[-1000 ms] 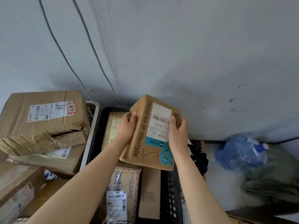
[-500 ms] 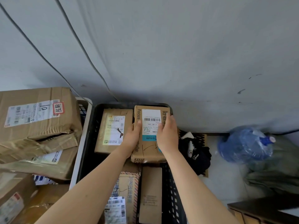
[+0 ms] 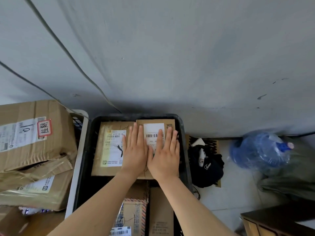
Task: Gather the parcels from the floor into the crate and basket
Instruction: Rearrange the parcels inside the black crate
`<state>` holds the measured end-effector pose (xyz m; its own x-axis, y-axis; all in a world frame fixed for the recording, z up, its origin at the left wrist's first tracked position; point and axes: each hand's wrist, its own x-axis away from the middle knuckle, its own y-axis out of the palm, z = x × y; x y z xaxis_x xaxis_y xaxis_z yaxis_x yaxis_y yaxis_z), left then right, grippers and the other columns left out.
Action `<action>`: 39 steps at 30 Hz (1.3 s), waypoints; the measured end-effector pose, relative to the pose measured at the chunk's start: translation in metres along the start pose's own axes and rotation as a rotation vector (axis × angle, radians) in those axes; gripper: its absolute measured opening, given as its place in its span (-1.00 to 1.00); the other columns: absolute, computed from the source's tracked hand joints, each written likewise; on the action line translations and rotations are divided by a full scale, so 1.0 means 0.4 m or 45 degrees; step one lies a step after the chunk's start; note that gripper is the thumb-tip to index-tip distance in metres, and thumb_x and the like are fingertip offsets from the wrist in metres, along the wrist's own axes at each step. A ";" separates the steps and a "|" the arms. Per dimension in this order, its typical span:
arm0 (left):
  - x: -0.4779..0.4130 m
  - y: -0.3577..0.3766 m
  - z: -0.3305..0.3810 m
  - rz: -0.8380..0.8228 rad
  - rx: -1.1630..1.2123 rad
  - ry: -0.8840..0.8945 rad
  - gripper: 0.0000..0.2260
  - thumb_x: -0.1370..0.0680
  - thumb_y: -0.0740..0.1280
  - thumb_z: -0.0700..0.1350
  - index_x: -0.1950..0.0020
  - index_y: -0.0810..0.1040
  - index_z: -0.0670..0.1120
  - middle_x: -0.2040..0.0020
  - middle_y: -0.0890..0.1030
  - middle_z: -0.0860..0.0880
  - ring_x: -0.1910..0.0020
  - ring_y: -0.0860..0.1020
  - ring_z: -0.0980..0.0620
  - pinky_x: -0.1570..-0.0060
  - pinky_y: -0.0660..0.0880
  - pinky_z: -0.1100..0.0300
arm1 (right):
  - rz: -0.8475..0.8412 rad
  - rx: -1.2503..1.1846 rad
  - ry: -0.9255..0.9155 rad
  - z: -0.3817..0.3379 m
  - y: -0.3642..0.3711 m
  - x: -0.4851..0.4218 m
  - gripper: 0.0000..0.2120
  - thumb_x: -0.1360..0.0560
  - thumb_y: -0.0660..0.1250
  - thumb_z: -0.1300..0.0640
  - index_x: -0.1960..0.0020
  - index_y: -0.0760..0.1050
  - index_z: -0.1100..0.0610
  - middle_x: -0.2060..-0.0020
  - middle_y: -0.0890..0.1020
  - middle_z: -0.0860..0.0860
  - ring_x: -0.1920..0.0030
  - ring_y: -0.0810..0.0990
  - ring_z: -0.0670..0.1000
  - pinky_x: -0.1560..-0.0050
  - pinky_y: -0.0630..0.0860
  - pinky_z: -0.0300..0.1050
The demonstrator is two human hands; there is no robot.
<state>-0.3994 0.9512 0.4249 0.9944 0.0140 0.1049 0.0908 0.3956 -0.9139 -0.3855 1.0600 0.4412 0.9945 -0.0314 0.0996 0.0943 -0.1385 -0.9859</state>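
A grey wall (image 3: pixel 187 57) fills the upper part of the view, with two thin cables (image 3: pixel 68 53) running down it at a slant. At the left, a big cardboard box (image 3: pixel 56 138) with a white label and a red-edged sticker sits tilted on top of a crushed, flatter box (image 3: pixel 56 193). Both are piled in a white basket (image 3: pixel 77 167), of which only the rim shows. Just beside the basket, against the wall, stands a black crate (image 3: pixel 136 116). To the right of it, on the pale floor, a blue water jug (image 3: pixel 259 150) lies on its side against some green cloth (image 3: pixel 293 176), and the corner of a dark cabinet (image 3: pixel 281 220) shows at the lower right. Inside the crate, two parcels lie flat side by side at the far end: a wide parcel (image 3: pixel 102 150) on the left and a narrower labelled parcel (image 3: pixel 154 128) touching it on the right. Nearer the person, a striped-edge parcel (image 3: pixel 134 213) and a plain brown parcel (image 3: pixel 161 213) lie lower in the crate. The left hand (image 3: pixel 135 154) lies flat with straight fingers across the seam between the two far parcels. The right hand (image 3: pixel 164 159) rests flat beside it on the labelled parcel, gripping nothing. A black cap (image 3: pixel 208 166) lies on the floor between the crate and the jug.
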 end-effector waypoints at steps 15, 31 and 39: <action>0.011 -0.115 -0.055 -0.249 0.379 -0.198 -0.53 -0.68 0.04 -0.07 -0.59 0.04 0.02 -0.59 0.03 -0.06 -0.56 0.05 -0.09 -0.52 0.02 -0.07 | -0.170 -0.231 -0.065 0.035 -0.066 0.001 -0.40 -0.65 0.02 -0.12 -0.61 -0.03 0.07 -0.60 -0.10 0.14 -0.59 -0.16 0.15 -0.57 -0.14 0.10; 0.541 -0.149 -0.134 -0.277 0.883 -1.060 -0.31 -0.59 0.19 0.20 -0.60 -0.04 0.01 -0.55 0.09 -0.22 -0.51 0.11 -0.24 -0.46 0.10 -0.11 | -0.656 -1.022 0.533 -0.064 -0.020 0.484 -0.38 -0.62 0.05 -0.23 -0.57 0.08 0.06 -0.52 0.24 -0.01 -0.48 0.30 0.06 -0.42 0.28 0.00; 0.537 -0.135 0.001 -0.485 1.109 -0.926 -0.51 -0.57 0.19 0.08 -0.45 0.30 -0.10 -0.29 0.50 -0.10 -0.24 0.48 -0.07 -0.31 0.40 0.00 | -0.461 -1.247 0.630 -0.104 -0.078 0.428 -0.81 -0.61 0.18 -0.01 -0.18 0.35 0.03 0.01 0.58 0.01 0.03 0.58 0.02 0.07 0.52 -0.04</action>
<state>-0.1906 0.9332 0.4968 0.6226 0.1661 0.7647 0.0263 0.9722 -0.2326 -0.2200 1.0176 0.4946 0.7697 -0.1877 0.6102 0.0799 -0.9200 -0.3837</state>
